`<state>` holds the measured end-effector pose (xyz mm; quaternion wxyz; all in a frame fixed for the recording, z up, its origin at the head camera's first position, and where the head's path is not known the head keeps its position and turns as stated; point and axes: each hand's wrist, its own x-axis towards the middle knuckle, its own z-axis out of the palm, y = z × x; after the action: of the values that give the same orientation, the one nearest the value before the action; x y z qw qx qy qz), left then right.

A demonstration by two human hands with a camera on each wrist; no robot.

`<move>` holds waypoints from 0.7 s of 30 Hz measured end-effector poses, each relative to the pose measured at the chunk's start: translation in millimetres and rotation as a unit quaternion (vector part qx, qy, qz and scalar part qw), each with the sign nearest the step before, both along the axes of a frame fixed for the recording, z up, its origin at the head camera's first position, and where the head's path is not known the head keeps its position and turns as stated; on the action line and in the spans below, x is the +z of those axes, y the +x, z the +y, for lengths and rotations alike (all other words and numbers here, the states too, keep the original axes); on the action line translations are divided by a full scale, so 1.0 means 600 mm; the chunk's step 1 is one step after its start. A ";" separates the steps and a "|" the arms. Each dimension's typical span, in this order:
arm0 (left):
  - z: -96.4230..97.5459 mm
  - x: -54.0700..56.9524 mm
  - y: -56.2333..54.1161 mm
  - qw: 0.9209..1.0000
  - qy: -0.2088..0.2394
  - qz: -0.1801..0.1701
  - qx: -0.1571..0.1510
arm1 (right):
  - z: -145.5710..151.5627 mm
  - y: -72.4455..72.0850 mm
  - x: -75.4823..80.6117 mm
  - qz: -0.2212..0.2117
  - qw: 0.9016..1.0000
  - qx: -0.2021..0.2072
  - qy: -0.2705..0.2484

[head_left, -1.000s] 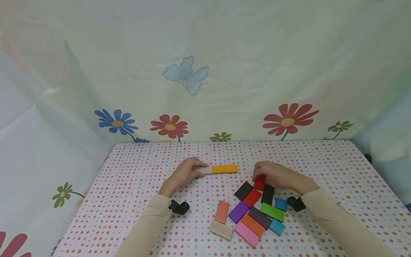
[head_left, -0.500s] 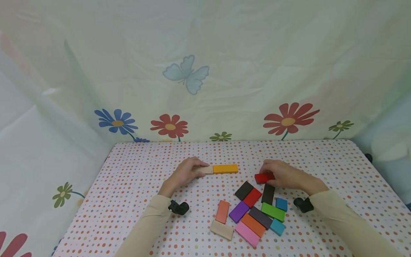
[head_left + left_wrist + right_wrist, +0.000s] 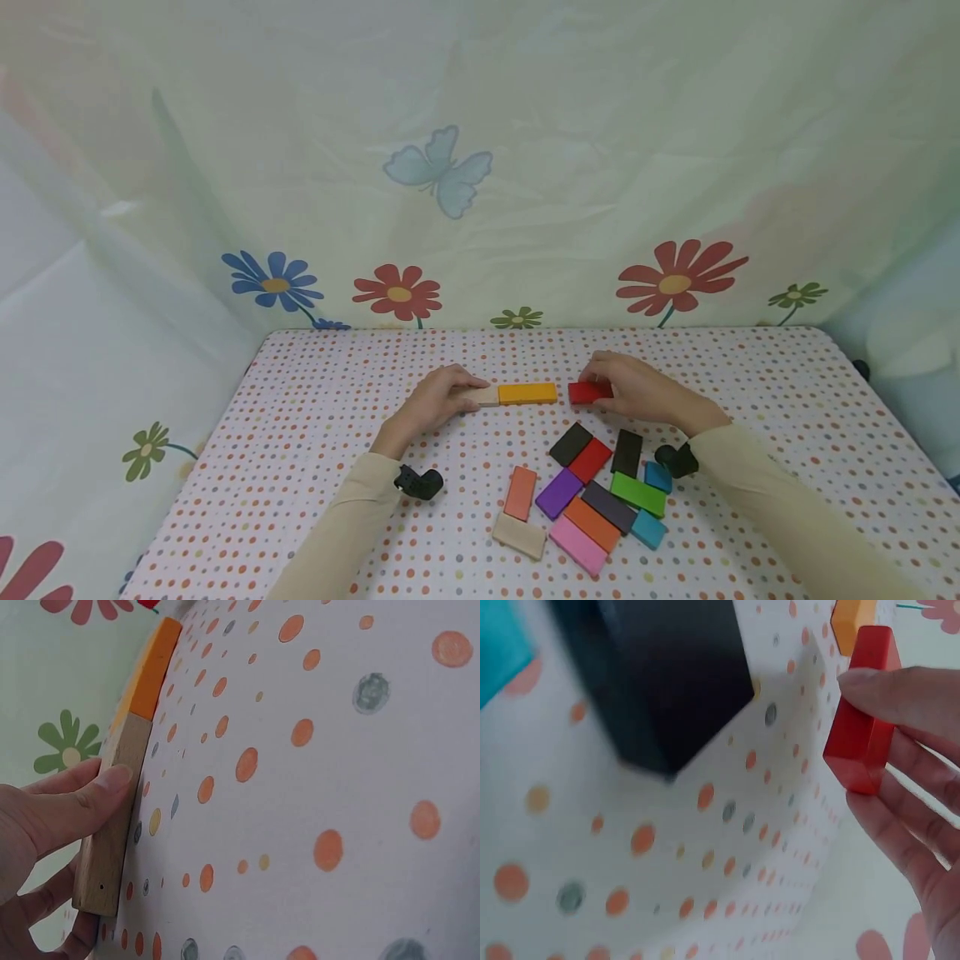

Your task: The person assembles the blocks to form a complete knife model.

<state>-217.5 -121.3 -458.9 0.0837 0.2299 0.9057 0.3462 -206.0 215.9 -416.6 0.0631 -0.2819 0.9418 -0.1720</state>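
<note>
My left hand point(image 3: 437, 402) grips a plain wooden block point(image 3: 112, 825) lying on the table, thumb on the near side and fingers behind. End to end with that block lies a yellow-orange block point(image 3: 527, 393), in line to its right. My right hand point(image 3: 637, 388) pinches a red block point(image 3: 859, 727) between thumb and fingers. In the head view the red block is a short gap to the right of the yellow-orange block, roughly in line with it. Part of the red block hides behind the right fingers.
Nearer the front lies a loose cluster of blocks: black point(image 3: 627, 452), a second red point(image 3: 590, 461), purple point(image 3: 559, 493), green point(image 3: 637, 494), orange point(image 3: 592, 524), pink point(image 3: 578, 546) and others. A salmon block point(image 3: 520, 492) and a second wooden block point(image 3: 519, 536) lie at its left.
My right hand has lifted the red block from the cluster's back edge, turned it lengthwise and carried it left and back toward the yellow-orange block. The left hand has stayed put.
</note>
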 end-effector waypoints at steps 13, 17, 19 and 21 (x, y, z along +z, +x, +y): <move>0.002 -0.002 0.003 1.000 -0.008 0.006 -0.001 | -0.024 -0.025 -0.030 -0.015 1.000 -0.021 -0.012; 0.003 -0.004 0.005 1.000 -0.018 0.022 0.002 | -0.031 -0.028 -0.033 -0.021 1.000 -0.020 -0.008; 0.003 -0.004 0.007 0.999 -0.023 0.033 0.002 | -0.034 -0.029 -0.033 -0.020 1.000 -0.018 -0.004; 0.003 -0.004 0.010 0.999 -0.024 0.041 0.002 | -0.036 -0.029 -0.033 -0.019 1.000 -0.019 0.002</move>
<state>-211.8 -119.2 -461.1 0.0514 0.2400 0.9170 0.3145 -223.4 194.1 -436.3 0.0785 -0.2604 0.9460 -0.1766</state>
